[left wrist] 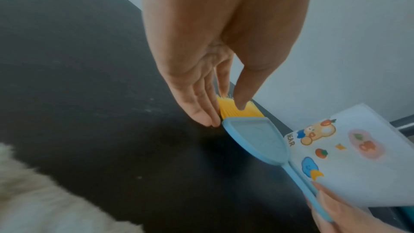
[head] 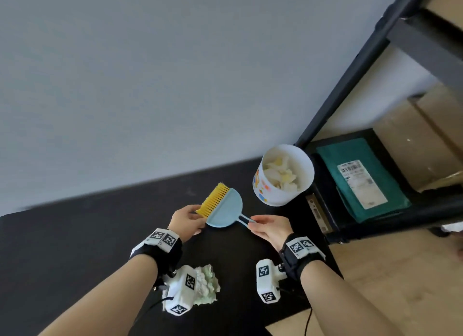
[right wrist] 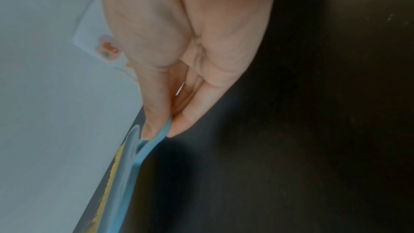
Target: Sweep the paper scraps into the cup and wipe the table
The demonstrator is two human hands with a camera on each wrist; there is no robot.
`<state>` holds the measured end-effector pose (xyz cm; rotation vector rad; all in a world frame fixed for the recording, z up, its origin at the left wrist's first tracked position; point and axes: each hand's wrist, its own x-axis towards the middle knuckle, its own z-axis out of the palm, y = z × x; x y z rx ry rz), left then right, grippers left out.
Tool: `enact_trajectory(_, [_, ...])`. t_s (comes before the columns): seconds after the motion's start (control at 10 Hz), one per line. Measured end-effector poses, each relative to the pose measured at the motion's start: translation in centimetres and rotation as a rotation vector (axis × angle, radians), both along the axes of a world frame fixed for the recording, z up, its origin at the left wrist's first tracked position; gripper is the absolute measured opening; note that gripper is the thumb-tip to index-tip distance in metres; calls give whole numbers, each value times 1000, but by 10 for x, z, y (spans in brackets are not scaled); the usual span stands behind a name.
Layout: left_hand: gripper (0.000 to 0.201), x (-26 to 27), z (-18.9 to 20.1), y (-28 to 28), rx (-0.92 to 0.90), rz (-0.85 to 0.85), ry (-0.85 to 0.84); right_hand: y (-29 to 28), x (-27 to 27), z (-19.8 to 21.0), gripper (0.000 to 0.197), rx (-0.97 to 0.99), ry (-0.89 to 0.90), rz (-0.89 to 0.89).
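Note:
A blue dustpan [head: 226,209] with a yellow-bristled brush [head: 215,199] nested in it hovers low over the black table [head: 75,235]. My left hand [head: 198,214] pinches the yellow bristles [left wrist: 233,112] between thumb and fingers. My right hand [head: 251,223] pinches the thin blue handle [right wrist: 154,141]. Just right of the pan stands the white sticker-covered cup [head: 270,195], with paper scraps [head: 281,174] inside it. In the left wrist view the cup [left wrist: 358,157] is right beside the pan [left wrist: 257,141].
A crumpled pale green-white cloth [head: 208,282] lies on the table near my left wrist. A black metal shelf [head: 350,85] stands to the right, holding a green parcel [head: 363,178] and cardboard boxes [head: 413,140]. Wooden floor [head: 375,273] shows beyond the table's right edge.

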<state>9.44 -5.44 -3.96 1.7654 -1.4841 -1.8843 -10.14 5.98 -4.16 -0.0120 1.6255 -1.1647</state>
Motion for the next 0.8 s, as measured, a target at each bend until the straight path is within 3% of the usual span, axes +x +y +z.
enact_trajectory(0.2, [44,-37,-14,-13,32,-7,-4,-1,-26,-12,20,6,8,-27])
enact_trajectory(0.3, [44,-46,-17,-16,23,3,-18,-1,-31,-15,24,37,90,46])
enact_trajectory(0.4, [48,-52,-17,-18,24,5,-20,0,-34,-17,27,68,263,168])
enact_trajectory(0.6, [54,-50,-15,-11,-15,-26,-46,2,-30,-8,44,77,417,317])
enact_trajectory(0.8, [36,-34,-2,3,-162,-199,-187,12,-17,5,35,185,682,518])
